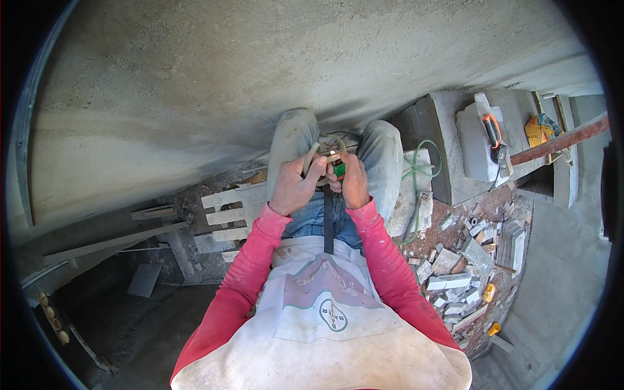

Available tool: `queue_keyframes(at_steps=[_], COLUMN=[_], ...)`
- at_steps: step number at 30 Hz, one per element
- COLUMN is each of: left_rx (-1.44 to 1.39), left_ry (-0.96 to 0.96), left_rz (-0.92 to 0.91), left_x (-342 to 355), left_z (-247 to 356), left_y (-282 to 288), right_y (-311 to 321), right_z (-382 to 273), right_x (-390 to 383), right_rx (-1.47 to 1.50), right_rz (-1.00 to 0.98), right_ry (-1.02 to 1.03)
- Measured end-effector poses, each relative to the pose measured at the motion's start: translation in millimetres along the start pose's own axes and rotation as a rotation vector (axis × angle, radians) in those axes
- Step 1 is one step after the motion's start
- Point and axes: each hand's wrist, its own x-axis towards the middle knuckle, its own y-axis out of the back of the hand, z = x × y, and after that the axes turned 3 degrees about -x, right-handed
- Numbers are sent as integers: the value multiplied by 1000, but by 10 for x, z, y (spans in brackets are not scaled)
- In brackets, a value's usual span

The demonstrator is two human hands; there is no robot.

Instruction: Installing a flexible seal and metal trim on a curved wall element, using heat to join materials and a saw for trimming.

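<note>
While gripping pale hose [311, 158] in left hand [296, 185], pinching green lighter [339, 170] in right hand [354, 182], at two o'clock from the left.

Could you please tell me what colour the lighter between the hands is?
The lighter is green; the head view shows it best.

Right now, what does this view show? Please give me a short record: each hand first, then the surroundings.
Left hand: closed around a pale tube
Right hand: closed on a small green object, perhaps a lighter
Between the hands: a tiny bright spot, possibly a flame
Ahead: a rough grey wall
Near right: a looped green hose
Lower right: scattered broken stone
Upper right: an orange-and-black tool by a grey block, and a yellow bag
</note>
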Motion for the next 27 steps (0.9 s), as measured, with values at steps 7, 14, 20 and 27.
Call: queue_keyframes(at_steps=[7,14,20,27], left_rx=[-166,-246,-361,-365], left_ry=[178,285,309,356], left_rz=[20,-54,-84,-136], left_x=[8,23,39,52], left_z=[-238,-238,-263,-226], left_y=[19,70,58,91], right_y=[122,229,245,237], right_z=[-620,-766,-760,-595], right_x=[-43,-30,-6,19], right_rx=[679,746,773,792], right_rz=[-69,-127,-163,-224], right_ry=[-186,-266,-307,-288])
